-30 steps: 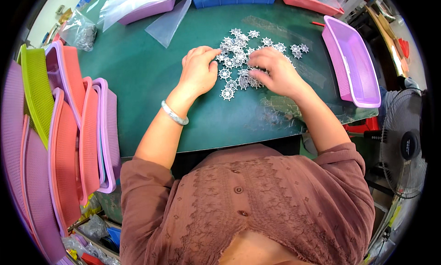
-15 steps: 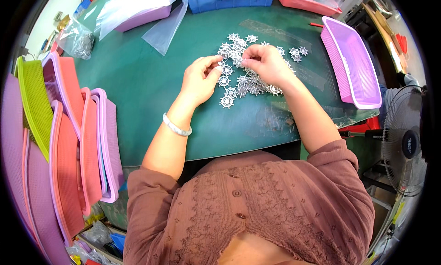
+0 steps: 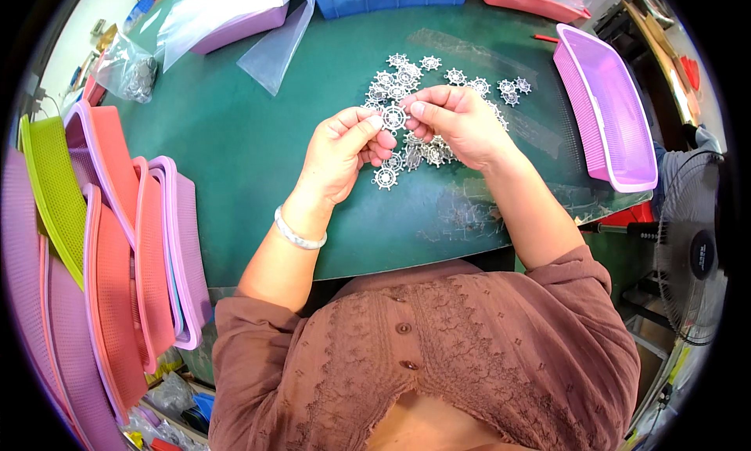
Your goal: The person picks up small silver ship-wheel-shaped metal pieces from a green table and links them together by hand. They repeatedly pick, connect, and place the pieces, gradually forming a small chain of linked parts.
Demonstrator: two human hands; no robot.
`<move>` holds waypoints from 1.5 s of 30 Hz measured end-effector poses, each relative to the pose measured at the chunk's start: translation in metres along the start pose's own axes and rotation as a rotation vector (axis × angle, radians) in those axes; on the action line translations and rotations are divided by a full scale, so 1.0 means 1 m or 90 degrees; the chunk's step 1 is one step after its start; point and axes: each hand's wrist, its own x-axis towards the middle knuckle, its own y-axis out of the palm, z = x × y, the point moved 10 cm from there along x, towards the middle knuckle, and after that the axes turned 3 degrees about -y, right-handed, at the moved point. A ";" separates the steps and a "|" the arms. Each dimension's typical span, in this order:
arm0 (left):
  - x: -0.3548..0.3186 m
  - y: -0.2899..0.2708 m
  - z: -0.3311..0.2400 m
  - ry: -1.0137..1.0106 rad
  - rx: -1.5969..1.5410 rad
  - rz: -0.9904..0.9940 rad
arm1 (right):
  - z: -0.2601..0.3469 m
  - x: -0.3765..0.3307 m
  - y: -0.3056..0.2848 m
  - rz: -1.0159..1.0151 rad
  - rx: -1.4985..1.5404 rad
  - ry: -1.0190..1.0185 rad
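Head view is showing a person in a brown blouse working at a green table (image 3: 235,138), with both hands raised just above a scatter of small silver wheel-shaped charms (image 3: 426,150). Left hand (image 3: 344,154) is curling its fingers and pinching one wheel charm (image 3: 393,117) between thumb and fingertip, and a pale bracelet (image 3: 297,233) is sitting on that wrist. Right hand (image 3: 454,122) is meeting it from the other side, its fingertips gripping the same charm, so the piece is hanging between the two hands over the pile. One loose charm (image 3: 385,177) is lying on the table just below the left hand's knuckles, and more are spreading out beyond the right hand toward the far edge. An empty purple basket (image 3: 618,130) is standing at the right end of the table, well apart from the hands. Stacked pink and purple baskets (image 3: 149,263) are leaning along the left side, beside a green one (image 3: 55,185). Clear plastic bags (image 3: 274,48) are lying at the far left of the table, and a black fan (image 3: 696,255) is standing to the right, below table level.
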 end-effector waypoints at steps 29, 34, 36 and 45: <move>-0.002 -0.001 0.002 0.011 -0.050 -0.007 | 0.008 -0.004 -0.001 -0.011 -0.114 -0.071; 0.000 0.000 -0.003 0.051 -0.099 0.016 | 0.017 -0.005 0.004 0.009 -0.175 -0.129; 0.000 0.000 -0.005 0.074 -0.097 0.021 | 0.017 -0.005 0.005 0.019 -0.170 -0.142; 0.000 0.000 -0.009 0.096 -0.096 0.007 | 0.014 -0.005 0.006 0.027 -0.113 -0.153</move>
